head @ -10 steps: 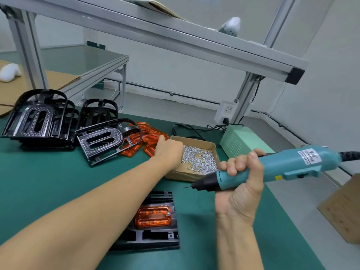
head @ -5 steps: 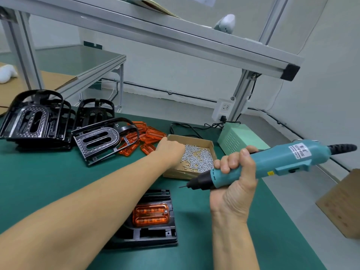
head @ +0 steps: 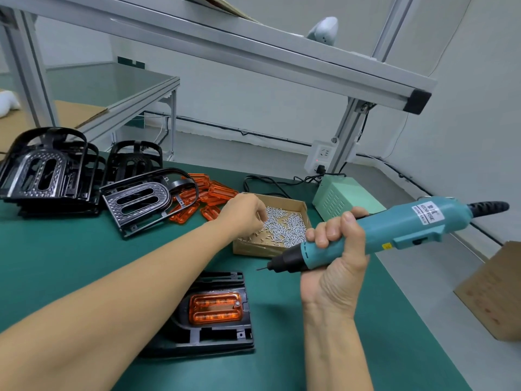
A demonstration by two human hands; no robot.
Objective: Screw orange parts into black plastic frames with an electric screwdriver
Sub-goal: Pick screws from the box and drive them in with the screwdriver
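Head view: black plastic frame (head: 217, 338) lies flat on the green mat (head: 56, 263) at the near edge, one orange part (head: 215, 308) seated in its middle. It sits below and between the two arms, partly covered by the left forearm; neither hand touches it. Right hand (head: 335, 266) is raised above the mat just right of the frame, fingers and thumb wrapped round the teal electric screwdriver (head: 375, 234), which is held near level with its bit pointing left, clear of the frame. Left hand (head: 244, 214) reaches well beyond the frame to the cardboard box of screws (head: 284, 228), fingers curled down at the screws along the box's near left side; whether it has pinched one cannot be told. Screws too many and too small to count. Loose orange parts (head: 208, 197) lie heaped left of the box, at least five, overlapping, exact number unclear. One single black frame (head: 141, 201) lies tilted beside them; farther left, a stack of black frames (head: 45, 173), with another frame (head: 135, 160) behind, stack count unclear. One pale green power box (head: 344, 197) stands right of the screw box, cables running to a wall socket (head: 321, 156).
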